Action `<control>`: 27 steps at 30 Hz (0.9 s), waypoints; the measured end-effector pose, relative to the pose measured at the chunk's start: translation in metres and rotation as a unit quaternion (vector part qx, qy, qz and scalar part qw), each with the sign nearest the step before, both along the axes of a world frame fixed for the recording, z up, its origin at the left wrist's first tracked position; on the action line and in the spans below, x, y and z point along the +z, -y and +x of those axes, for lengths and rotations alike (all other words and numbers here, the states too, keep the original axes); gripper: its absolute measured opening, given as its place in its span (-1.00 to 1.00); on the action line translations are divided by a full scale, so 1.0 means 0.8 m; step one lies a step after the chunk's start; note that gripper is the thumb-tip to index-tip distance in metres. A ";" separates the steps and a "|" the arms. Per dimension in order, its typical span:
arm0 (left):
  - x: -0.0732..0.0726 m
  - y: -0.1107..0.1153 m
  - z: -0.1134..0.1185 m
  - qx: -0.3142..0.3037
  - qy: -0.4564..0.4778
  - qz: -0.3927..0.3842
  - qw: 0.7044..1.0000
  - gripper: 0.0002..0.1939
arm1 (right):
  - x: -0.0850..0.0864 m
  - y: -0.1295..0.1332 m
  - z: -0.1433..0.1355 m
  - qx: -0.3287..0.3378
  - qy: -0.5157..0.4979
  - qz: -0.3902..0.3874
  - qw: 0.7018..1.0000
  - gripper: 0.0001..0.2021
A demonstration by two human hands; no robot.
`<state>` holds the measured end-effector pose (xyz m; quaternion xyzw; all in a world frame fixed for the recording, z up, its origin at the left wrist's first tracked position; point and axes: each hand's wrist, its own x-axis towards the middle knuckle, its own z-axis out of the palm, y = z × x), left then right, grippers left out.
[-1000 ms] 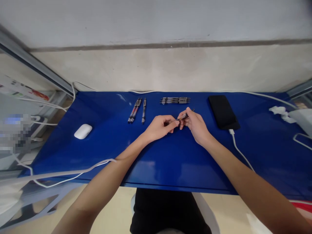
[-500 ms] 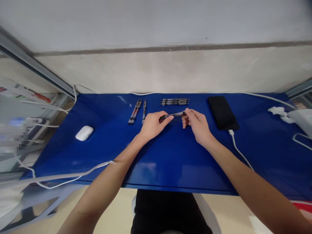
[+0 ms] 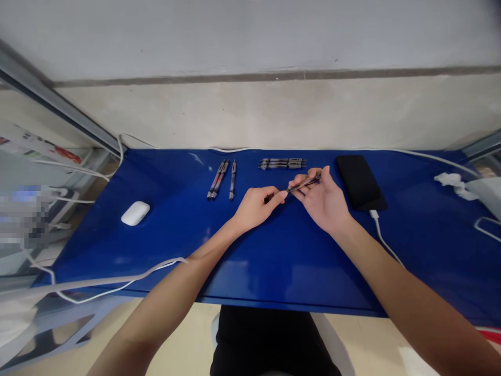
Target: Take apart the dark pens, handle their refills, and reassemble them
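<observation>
A dark pen [image 3: 304, 183] is held above the blue desk between both hands, tilted up to the right. My left hand [image 3: 258, 206] pinches its lower left end between thumb and fingers. Turned palm up, my right hand [image 3: 324, 201] has its fingers and thumb around the pen's other end. Beyond the hands, several similar pens [image 3: 282, 163] lie side by side, pointing left to right. To the left, two pens [image 3: 217, 180] lie together at a slant, and a single pen [image 3: 233, 180] lies just beside them.
A black phone [image 3: 360, 181] with a white charging cable [image 3: 385, 237] lies right of my hands. On the left is a white earbud case [image 3: 135, 213]. Crumpled tissue [image 3: 456, 185] sits far right. A white cable [image 3: 156, 269] crosses by my left forearm; a wall backs the blue desk [image 3: 250, 277].
My right hand has rolled over from palm down to palm up, and the pen's right end has risen. My left hand has shifted slightly right with the pen.
</observation>
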<state>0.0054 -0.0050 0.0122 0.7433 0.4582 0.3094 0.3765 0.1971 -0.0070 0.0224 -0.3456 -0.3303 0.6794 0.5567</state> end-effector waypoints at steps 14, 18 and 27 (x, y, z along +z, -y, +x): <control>0.001 0.008 0.010 -0.042 -0.024 -0.035 0.998 -0.56 | 0.017 0.008 -0.009 0.019 -0.174 -0.028 0.984 -0.62; 0.002 0.008 0.009 -0.040 -0.024 -0.053 0.998 -0.54 | 0.018 0.008 -0.009 0.015 -0.176 -0.041 0.983 -0.63; 0.004 0.007 0.009 -0.051 -0.001 -0.080 0.996 -0.52 | 0.017 0.008 -0.007 0.005 -0.174 -0.049 0.984 -0.67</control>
